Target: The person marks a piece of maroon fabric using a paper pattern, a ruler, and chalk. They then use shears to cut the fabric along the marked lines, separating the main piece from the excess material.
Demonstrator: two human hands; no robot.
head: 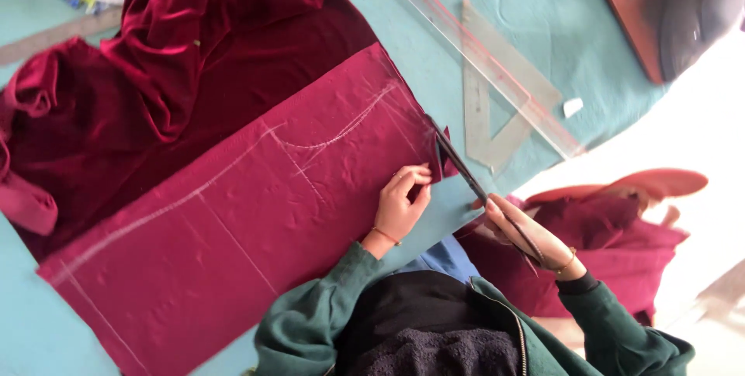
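From my head camera I look down on the teal table (535, 3), where the flat crimson velvet panel (233, 221) lies chalk-marked, its near right corner just by my hands. My left hand (402, 204) presses there, fingers curled and pinching the cloth edge beside the cut. My right hand (528, 238) is clenched round the handles of the scissors (466, 170), whose dark blades point up along the panel's right edge; whether they stand parted I cannot tell. I judge the velvet soft, limp and light, apt to slide and creep on itself, so it wants holding flat close beside the blades, not lifted. The scissors are stiff and best gripped at the handles, as now. Counting: one marked panel, one heap of darker velvet (178, 58) bunched behind it, one pair of scissors, one clear straight ruler (497, 73), one grey set square (497, 104) beneath it, one small white chalk piece (573, 107), and more crimson cloth (597, 252) below the table's edge at my right.
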